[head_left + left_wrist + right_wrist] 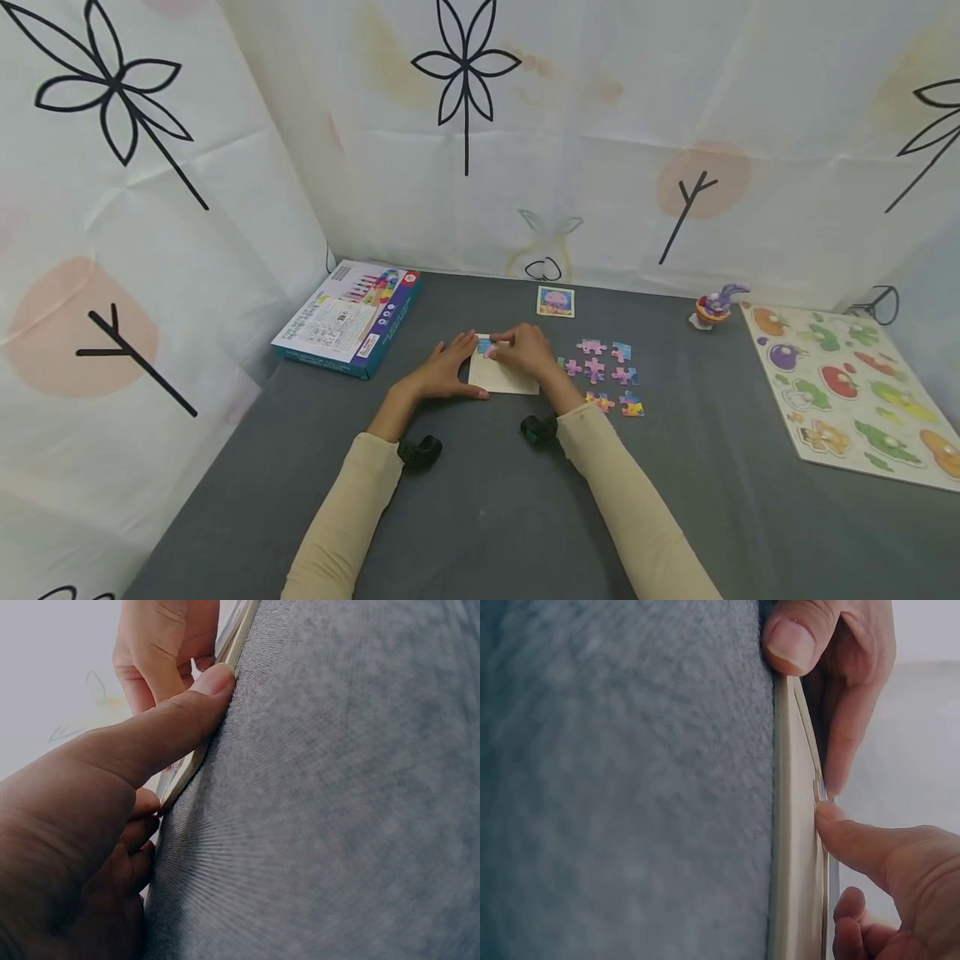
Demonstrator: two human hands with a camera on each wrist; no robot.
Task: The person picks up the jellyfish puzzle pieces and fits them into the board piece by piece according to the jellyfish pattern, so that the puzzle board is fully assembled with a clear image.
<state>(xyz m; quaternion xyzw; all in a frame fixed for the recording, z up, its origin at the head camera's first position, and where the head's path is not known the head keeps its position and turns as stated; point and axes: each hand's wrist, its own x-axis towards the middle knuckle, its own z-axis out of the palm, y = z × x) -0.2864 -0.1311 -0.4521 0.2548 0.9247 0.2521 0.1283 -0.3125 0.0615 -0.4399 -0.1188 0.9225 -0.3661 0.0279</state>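
A small pale puzzle board (506,381) lies flat on the dark table. My left hand (442,372) holds its left side, thumb at the lower edge and fingers at the upper left corner. In the left wrist view, the left thumb (176,724) presses the board's rim. Over the board's upper left, my right hand (528,350) pinches a small jigsaw piece (485,344), partly hidden by the fingers. That piece shows edge-on at the right fingertips in the right wrist view. Several pink, blue and yellow loose pieces (594,369) lie right of the board.
Behind the board lies a small picture card (556,302). A blue-and-white box (345,317) stands at the back left. To the right are a small purple figurine (716,307) and a large vegetable puzzle board (855,392). Printed cloth walls (390,200) border the table.
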